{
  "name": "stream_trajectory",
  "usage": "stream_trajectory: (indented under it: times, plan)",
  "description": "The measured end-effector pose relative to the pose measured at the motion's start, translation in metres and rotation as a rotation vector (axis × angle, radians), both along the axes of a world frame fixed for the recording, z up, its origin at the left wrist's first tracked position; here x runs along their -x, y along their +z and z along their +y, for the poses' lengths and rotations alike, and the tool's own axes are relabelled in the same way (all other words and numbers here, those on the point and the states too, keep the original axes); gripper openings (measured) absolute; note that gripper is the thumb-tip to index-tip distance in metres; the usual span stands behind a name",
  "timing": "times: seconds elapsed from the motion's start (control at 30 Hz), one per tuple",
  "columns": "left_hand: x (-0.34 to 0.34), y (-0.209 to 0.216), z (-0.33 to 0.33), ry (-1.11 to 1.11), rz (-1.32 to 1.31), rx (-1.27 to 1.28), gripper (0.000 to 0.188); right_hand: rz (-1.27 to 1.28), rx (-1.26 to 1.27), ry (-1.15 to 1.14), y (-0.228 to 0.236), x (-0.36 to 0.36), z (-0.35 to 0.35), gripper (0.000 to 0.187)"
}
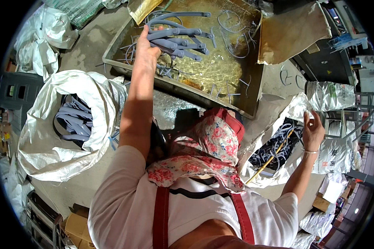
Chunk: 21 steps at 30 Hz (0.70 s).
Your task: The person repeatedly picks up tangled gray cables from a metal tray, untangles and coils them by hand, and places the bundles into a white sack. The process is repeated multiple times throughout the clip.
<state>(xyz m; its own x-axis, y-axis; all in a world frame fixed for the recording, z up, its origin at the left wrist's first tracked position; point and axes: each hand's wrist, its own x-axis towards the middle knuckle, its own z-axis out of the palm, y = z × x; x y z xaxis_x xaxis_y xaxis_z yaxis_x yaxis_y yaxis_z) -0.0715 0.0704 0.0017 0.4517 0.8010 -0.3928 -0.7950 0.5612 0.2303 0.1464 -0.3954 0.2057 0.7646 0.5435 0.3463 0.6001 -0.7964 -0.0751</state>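
My left hand (147, 46) is closed round a bundle of grey curved plastic strips (176, 41). It holds them over the left part of a large shallow metal tray (259, 83), where thin grey pieces lie about in clear, rippling liquid. On the right, my right hand (313, 132) has its fingers bent together at the rim of a white woven sack (293, 108); it appears to pinch the edge. Inside that sack are many thin grey and dark scraps (274, 151) and a yellowish stick (274, 157).
Another white sack (39, 141), rolled open at the left, contains more grey curved strips (75, 118). A brown stained board (293, 33) leans at the tray's far right corner. Filled white bags (332, 153) and a metal rack (357, 120) stand beyond my right hand. A cardboard box (79, 230) sits lower left.
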Motion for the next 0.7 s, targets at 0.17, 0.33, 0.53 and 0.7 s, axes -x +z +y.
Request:
stream_trajectory:
  times: [0.17, 0.33, 0.53, 0.7]
  plan:
    - [0.007, 0.011, -0.008, -0.004, -0.007, -0.014, 0.032, 0.139, -0.197, 0.137, -0.008, 0.010, 0.044, 0.029]
    - [0.017, 0.031, -0.021, 0.002, 0.079, -0.044, 0.034, 0.301, -0.355, 0.328, -0.020, 0.015, 0.101, 0.026]
    - [0.015, 0.037, -0.040, -0.178, 0.104, -0.297, 0.032, 0.945, -0.532, 0.413, -0.021, 0.038, 0.205, 0.034]
    - [0.005, 0.054, -0.083, -0.463, 0.448, -0.788, 0.022, 1.731, -0.606, 0.146, -0.069, 0.043, 0.311, 0.091]
